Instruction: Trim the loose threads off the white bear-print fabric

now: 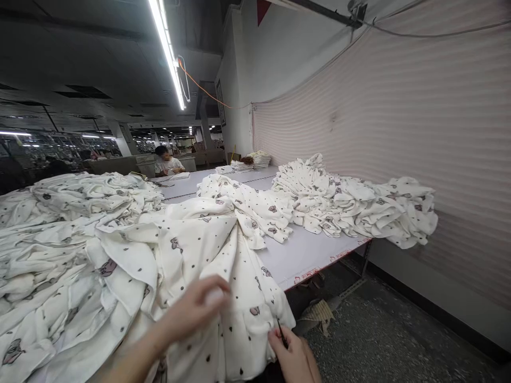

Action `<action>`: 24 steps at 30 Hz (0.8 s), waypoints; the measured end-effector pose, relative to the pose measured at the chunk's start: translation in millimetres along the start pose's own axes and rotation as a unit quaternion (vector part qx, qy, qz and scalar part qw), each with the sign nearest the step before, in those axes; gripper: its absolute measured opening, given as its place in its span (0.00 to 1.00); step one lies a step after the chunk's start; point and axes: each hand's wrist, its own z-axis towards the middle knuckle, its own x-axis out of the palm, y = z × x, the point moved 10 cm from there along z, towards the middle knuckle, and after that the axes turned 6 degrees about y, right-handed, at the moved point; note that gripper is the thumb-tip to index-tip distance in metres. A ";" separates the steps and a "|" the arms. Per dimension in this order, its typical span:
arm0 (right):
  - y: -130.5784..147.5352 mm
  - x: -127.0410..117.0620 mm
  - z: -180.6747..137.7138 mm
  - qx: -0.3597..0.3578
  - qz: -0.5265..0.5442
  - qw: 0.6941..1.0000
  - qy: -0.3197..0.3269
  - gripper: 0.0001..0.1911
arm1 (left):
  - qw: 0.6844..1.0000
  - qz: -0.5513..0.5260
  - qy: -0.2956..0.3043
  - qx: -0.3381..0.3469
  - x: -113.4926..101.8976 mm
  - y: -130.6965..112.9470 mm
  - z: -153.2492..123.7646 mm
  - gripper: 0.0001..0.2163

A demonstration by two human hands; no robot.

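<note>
My left hand is over a white garment printed with small dark dots and mauve figures. Its fingers look curled but are smeared by motion, so I cannot tell whether they grip the cloth. Lower right, my right hand is closed around a slim dark pointed tool, whose tip points up beside the garment's edge. Most of that tool is hidden in the palm. The garment drapes over the table's front edge towards me.
Heaped garments of the same print cover the table's left side. Another pile lies at the right, overhanging the table. Folded white stacks are at the back. A person sits beyond. Pinkish sheeting covers the right wall.
</note>
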 end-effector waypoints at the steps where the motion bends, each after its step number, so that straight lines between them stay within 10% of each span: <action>1: 5.7 0.8 1.5 0.001 0.011 1.000 0.005 0.17 | 0.991 0.102 0.090 0.006 39.1 -2.5 -3.9 0.09; 3: 20.2 2.7 2.6 0.001 0.055 0.998 0.026 0.18 | 0.957 0.240 0.162 0.005 94.7 2.0 -12.7 0.19; 6: 40.2 7.7 -1.6 -0.005 0.139 0.988 0.064 0.19 | 0.942 0.299 0.156 0.004 128.8 9.1 -14.3 0.09; 16: 27.7 26.8 -33.3 -0.079 -0.038 0.988 -0.126 0.23 | 0.996 -0.007 -0.061 0.060 40.9 -2.7 -10.6 0.03; 21: 62.0 10.5 -26.7 -0.147 -0.055 0.971 -0.180 0.10 | 0.980 -0.182 -0.066 0.038 17.5 11.4 -12.8 0.04; 24: 79.1 -3.4 -20.7 -0.157 -0.061 0.972 -0.166 0.08 | 0.994 -0.084 -0.002 0.064 19.7 0.6 -18.5 0.06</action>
